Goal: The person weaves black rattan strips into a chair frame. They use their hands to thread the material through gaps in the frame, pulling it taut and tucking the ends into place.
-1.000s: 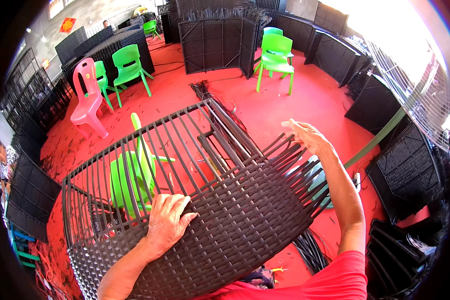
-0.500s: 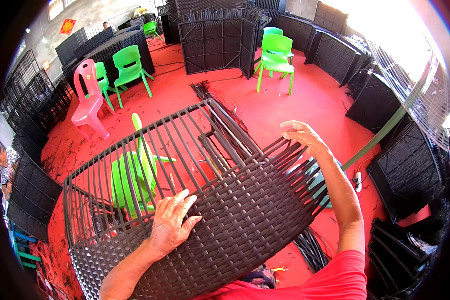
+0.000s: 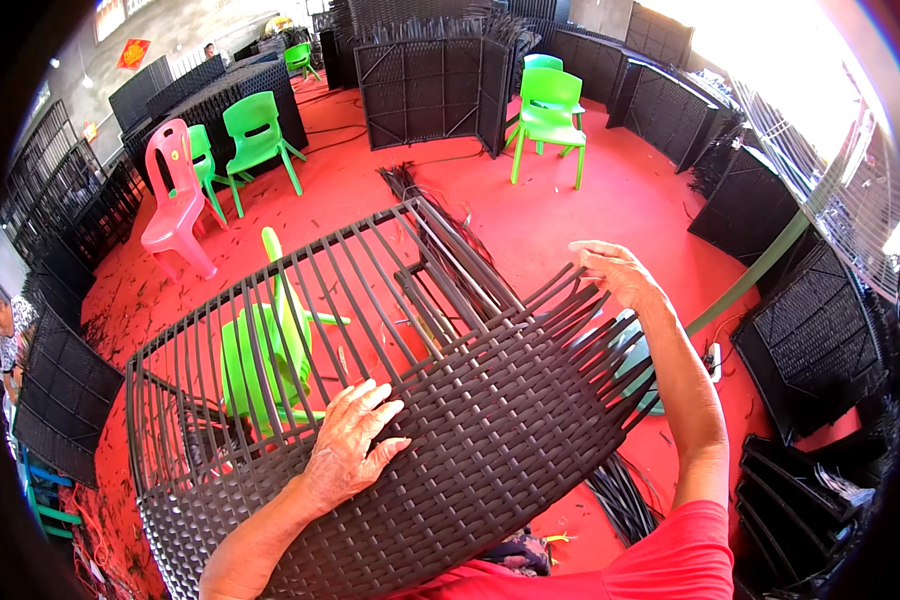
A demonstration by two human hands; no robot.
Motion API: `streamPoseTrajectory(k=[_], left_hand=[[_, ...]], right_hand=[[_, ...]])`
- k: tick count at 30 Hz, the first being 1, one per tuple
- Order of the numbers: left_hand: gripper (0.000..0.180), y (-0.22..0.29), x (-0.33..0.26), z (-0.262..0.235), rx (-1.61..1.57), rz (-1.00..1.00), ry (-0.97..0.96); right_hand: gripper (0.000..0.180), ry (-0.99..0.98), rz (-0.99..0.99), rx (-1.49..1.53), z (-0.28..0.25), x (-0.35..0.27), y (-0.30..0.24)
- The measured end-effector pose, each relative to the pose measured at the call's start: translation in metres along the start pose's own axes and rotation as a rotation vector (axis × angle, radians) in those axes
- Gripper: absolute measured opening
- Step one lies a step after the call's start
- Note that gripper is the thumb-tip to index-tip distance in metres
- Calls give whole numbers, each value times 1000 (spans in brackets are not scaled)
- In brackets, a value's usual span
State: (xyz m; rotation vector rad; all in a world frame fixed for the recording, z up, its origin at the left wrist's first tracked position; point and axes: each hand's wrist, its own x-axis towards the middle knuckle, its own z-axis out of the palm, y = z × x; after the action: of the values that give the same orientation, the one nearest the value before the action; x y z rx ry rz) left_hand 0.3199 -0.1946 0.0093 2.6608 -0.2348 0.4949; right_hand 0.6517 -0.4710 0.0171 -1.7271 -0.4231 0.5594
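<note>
A: Where is the left hand [image 3: 355, 445] now?

B: It lies flat on the woven part of the dark wicker frame [image 3: 440, 440], near the frame's lower left corner. The fingers are spread and press on the weave. It closes on nothing.

A: And the right hand [image 3: 618, 272]?

B: It is at the upper right edge of the frame, where the loose strand ends [image 3: 570, 295] stick out. The fingers are half bent over these ends. I cannot tell if it pinches a strand or only touches them.

A: How does the frame stand?

B: It is tilted in front of the person, on the red floor [image 3: 570, 200]. The lower right part is woven tight. The upper left part has only bare ribs [image 3: 270, 330], side by side with gaps between.

A: What do you see through the gaps?

B: A green plastic chair [image 3: 265, 360], just behind the ribs. A bundle of dark strands [image 3: 410, 190] lies on the floor beyond the frame's far edge.

A: What else is around?

B: A pink chair [image 3: 175, 195] and more green chairs [image 3: 550, 105] stand farther away. Finished dark wicker panels [image 3: 430, 80] stand along the edges of the floor. Another person [image 3: 5, 330] is at the far left rim of the view.
</note>
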Motion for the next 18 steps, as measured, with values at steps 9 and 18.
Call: streamPoseTrajectory(k=[9,18], left_hand=[[43,0,3,5,-98,75,-59],[51,-3,-3,7,72,122,-32]], right_hand=[[28,375,-558,-601,17,-37,-68],[59,66,-946,-1114,168,-94,-11]])
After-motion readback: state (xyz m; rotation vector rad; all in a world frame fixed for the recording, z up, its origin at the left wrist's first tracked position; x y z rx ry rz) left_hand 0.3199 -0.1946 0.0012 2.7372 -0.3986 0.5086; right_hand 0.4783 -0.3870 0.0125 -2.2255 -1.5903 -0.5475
